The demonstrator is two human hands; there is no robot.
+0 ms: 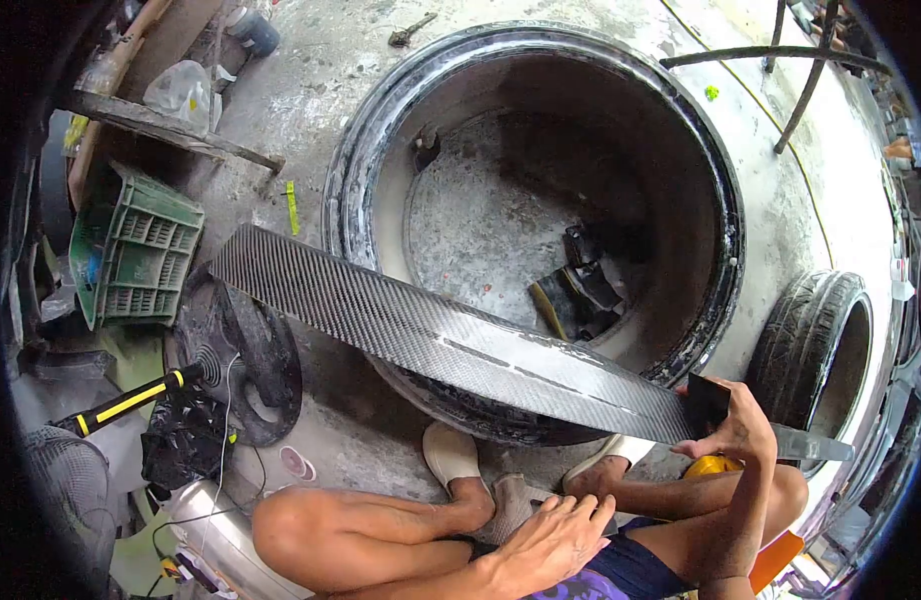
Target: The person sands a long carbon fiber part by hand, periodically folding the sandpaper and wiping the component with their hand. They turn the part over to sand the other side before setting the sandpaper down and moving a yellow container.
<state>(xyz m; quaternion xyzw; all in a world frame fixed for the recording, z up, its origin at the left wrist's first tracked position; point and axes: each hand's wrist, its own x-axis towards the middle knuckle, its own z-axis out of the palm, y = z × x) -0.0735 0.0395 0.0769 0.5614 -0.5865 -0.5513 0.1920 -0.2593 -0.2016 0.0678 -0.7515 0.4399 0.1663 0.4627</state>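
A long carbon-fibre strip (381, 325), glossy and woven-patterned, lies slantwise across the near side of a big round tub (726, 180). My right hand (743, 425) is closed around the strip near its right end, thumb at the near edge. At those fingers a black square sheet (708, 403) stands up against the strip. My left hand (551, 545) is over my lap, apart from the strip, with its fingers stretched and slightly spread. Just beyond it shows a grey mesh cloth (511, 508), partly hidden by the hand.
Dark scraps (581, 300) lie inside the tub. A tyre (813, 340) stands at right, below a black metal frame (816, 70). On the left are a green plastic crate (146, 250), a yellow-black handle (131, 402) and loose cables. My feet (451, 455) are close under the tub's rim.
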